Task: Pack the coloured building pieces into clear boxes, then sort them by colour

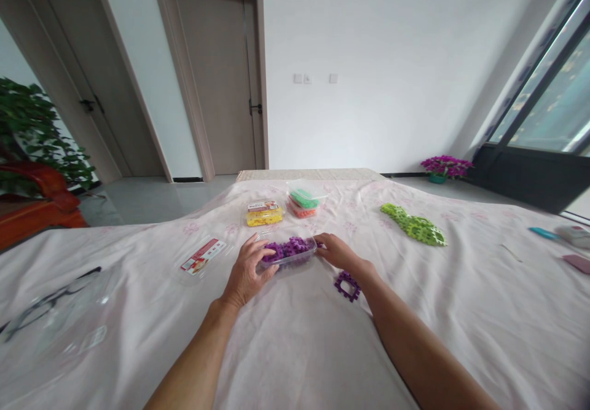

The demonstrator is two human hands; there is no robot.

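A clear plastic box point(289, 261) full of purple notched building pieces point(295, 246) lies on the cloth in front of me. My left hand point(249, 268) grips its left end, thumb along the near side and fingers over the far side. At the right end, my right hand point(335, 251) has its fingers closed, and a bit of purple piece point(319, 244) shows at the fingertips. Beside my right forearm lies a square purple frame point(347, 286) made of joined pieces. A clear lid with a red and white label point(203, 256) rests left of the box.
Behind the box stand a box of yellow pieces point(264, 214) and a box of green and orange pieces point(304, 202). A joined light-green shape point(415, 224) lies to the right. Glasses point(50, 299) and clear plastic packaging point(87, 330) are at the left.
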